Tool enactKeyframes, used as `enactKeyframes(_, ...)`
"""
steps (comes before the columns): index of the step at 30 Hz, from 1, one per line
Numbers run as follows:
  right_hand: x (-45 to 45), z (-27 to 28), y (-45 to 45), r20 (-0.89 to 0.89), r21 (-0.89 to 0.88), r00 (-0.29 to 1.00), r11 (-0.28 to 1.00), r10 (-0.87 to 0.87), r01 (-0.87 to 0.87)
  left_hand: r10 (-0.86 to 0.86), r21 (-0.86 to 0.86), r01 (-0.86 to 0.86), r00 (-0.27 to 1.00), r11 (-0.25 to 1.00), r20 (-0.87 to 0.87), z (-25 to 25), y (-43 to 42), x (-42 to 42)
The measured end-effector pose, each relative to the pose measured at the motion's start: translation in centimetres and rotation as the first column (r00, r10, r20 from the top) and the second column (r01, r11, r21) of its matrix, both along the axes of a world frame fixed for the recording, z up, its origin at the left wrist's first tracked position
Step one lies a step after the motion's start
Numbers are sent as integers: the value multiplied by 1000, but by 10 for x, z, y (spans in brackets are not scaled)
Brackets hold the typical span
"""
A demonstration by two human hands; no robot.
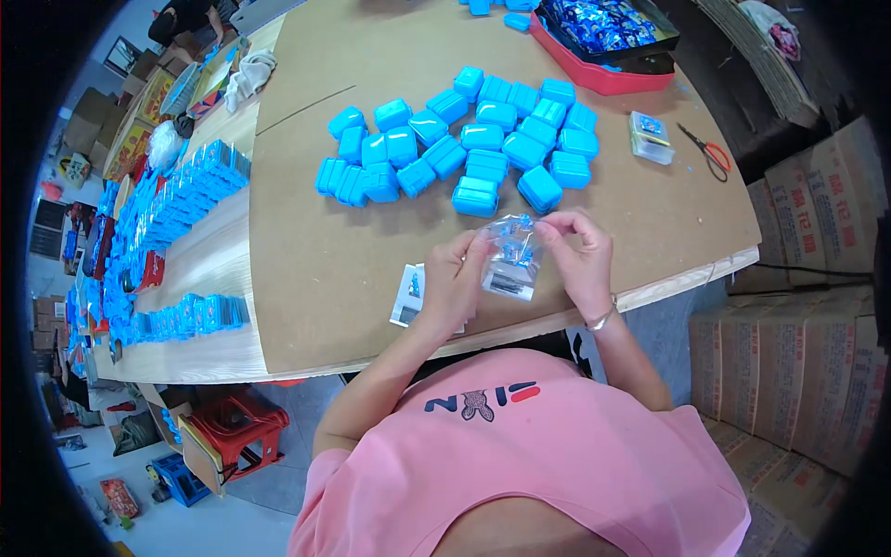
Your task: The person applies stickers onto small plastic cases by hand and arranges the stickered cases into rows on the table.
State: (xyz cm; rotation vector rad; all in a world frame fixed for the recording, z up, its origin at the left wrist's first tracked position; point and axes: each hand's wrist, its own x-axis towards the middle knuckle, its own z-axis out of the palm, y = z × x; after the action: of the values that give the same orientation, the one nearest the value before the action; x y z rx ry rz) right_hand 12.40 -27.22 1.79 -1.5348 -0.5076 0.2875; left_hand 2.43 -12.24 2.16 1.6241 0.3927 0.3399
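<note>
A clear plastic bag (512,258) with small blue pieces and a printed slip inside is stretched between my two hands, close to the near table edge. My left hand (455,278) pinches its left side, fingers closed. At the upper right corner, my right hand (580,265) grips the bag between thumb and fingers. Partly under my left hand lies a printed leaflet (408,295). Beyond the bag, several small blue plastic cases (483,137) are spread in a loose cluster on the brown board (316,269).
Orange-handled scissors (713,158) and a clear box (651,137) lie to the right. A red tray (603,82) holds blue packets. Stacked blue cases (200,195) line the left table. Cardboard boxes (789,362) stand at right. Another person (190,23) is at the far left.
</note>
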Motion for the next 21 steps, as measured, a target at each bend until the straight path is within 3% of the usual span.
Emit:
enactKeyframes(2, 2, 0, -1, 126, -39, 992, 999, -1, 6, 40, 237, -43, 999, 971, 18, -2, 3, -1)
enactKeyframes(3, 1, 0, 0, 125, -39, 992, 999, -1, 6, 39, 237, -42, 999, 971, 17, -2, 3, -2)
enactKeyframes(7, 0, -5, 4, -320, 261, 932, 961, 171, -86, -2, 100, -5, 998, 995, 63, 0, 1, -1)
enactKeyframes(12, -7, 3, 2, -249, 100, 925, 958, 286, -269, -109, 226, 115, 993, 967, -40, 4, 4, -7)
enactKeyframes(14, -3, -2, 1, -247, 108, 936, 967, 252, -232, -148, 417, 60, 972, 907, 182, -4, 11, 2)
enactKeyframes(15, 1, -8, -1, -246, 115, 944, 974, 220, -197, -149, 416, 61, 972, 907, 183, -8, 17, 11)
enactKeyframes(17, 7, -16, -1, -244, 132, 957, 983, 157, -128, 14, 732, -284, 936, 619, 352, -16, 31, 30)
enactKeyframes(21, 14, -22, 2, -121, 64, 989, 995, 87, -80, -61, 706, -93, 980, 702, 190, -41, 48, 44)
